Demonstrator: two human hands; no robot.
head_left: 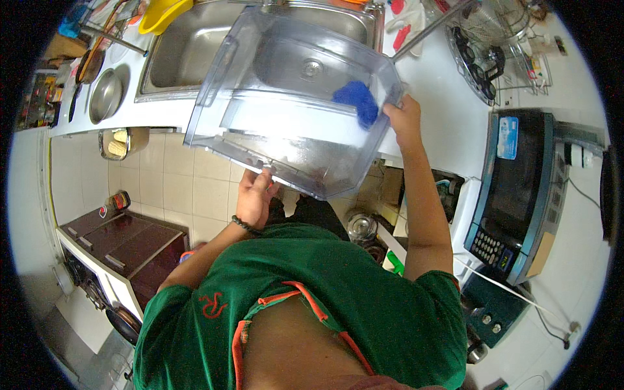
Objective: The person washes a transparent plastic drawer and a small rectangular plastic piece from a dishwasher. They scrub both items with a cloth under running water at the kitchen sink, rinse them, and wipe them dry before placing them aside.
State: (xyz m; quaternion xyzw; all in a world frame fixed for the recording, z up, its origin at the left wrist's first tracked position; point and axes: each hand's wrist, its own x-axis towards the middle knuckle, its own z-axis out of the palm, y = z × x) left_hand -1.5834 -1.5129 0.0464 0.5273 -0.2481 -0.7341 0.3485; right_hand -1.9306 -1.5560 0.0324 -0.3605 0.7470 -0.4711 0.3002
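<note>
A large clear plastic drawer [305, 153], like a fridge bin, is held tilted over the front of the counter and the sink. My left hand [253, 198] is closed on its near edge, fingers partly hidden under the rim. On the far right side, my right hand [404, 120] grips the drawer's side wall. A crumpled blue scrubber or cloth [357, 103] shows against the drawer just left of my right fingers. Whether it lies inside or behind the clear wall, I cannot tell. Through the plastic, part of the steel sink [188, 55] is visible.
A yellow basin [162, 14] sits by the sink's far left. A steel bowl [106, 96] rests on the left counter. To the right are a wire dish rack [513, 49] with lids and a microwave [517, 185]. A stove [94, 292] stands at lower left.
</note>
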